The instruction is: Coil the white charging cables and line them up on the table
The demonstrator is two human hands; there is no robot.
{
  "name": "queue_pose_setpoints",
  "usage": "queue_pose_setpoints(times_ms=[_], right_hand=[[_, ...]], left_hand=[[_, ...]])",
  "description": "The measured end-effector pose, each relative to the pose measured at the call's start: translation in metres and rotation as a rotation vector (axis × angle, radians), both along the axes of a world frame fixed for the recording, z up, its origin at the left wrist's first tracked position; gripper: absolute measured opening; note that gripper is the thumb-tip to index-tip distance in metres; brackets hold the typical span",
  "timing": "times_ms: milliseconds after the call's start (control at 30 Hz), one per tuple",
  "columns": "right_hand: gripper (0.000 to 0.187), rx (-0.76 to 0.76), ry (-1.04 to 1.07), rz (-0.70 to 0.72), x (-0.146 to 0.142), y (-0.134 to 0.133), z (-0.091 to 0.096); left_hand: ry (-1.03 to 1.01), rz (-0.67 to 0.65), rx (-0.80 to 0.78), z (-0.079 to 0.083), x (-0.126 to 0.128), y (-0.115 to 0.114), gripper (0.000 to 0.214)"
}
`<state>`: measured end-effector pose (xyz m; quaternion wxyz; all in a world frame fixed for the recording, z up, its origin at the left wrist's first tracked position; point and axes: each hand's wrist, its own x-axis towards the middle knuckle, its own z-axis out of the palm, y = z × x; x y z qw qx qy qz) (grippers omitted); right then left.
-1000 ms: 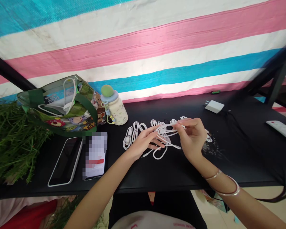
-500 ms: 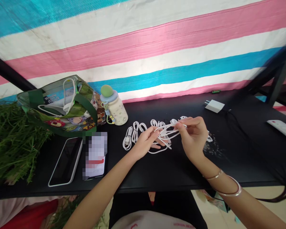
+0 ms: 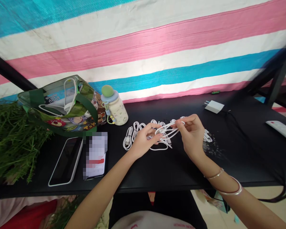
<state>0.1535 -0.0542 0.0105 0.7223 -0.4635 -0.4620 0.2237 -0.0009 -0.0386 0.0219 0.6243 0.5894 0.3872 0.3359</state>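
Note:
Several white charging cables (image 3: 165, 132) lie in loose loops on the black table (image 3: 157, 171), with a bunched section raised between my hands. My left hand (image 3: 145, 141) pinches some of the strands with its fingertips. My right hand (image 3: 190, 135) grips the same bunch from the other side, thumb and fingers closed on it. More looped cable (image 3: 130, 136) lies just left of my left hand. Another loop (image 3: 207, 136) shows beyond my right hand, partly hidden by it.
A white plug charger (image 3: 214, 106) and a white power strip (image 3: 282, 131) lie to the right. Two phones (image 3: 65, 160), a clear printed bag (image 3: 59, 106), a cream bottle (image 3: 114, 109) and green foliage (image 3: 11, 140) are on the left. A striped sheet hangs behind.
My hands have drawn closer together, and my left hand has risen toward the back of the table. The bunched cable is gathered tighter, with its lower loop pulled in.

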Motion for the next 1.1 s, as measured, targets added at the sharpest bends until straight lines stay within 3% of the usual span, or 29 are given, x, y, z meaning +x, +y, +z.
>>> queue_pose_setpoints(times_ms=[267, 633, 867, 1100], right_hand=[[0.042, -0.054, 0.017, 0.019, 0.001, 0.001, -0.001], [0.040, -0.050, 0.012, 0.039, -0.001, 0.001, 0.002], [0.033, -0.110, -0.051, 0.017, 0.000, -0.002, 0.000], [0.024, -0.122, -0.085, -0.010, -0.001, -0.002, 0.002]], left_hand=[[0.095, -0.010, 0.163, 0.003, -0.007, 0.003, 0.028], [0.214, 0.127, 0.294, 0.009, -0.009, 0.007, 0.021], [0.366, 0.224, 0.410, 0.012, -0.012, 0.008, 0.021], [0.444, 0.224, 0.439, 0.011, -0.011, 0.009, 0.024]])
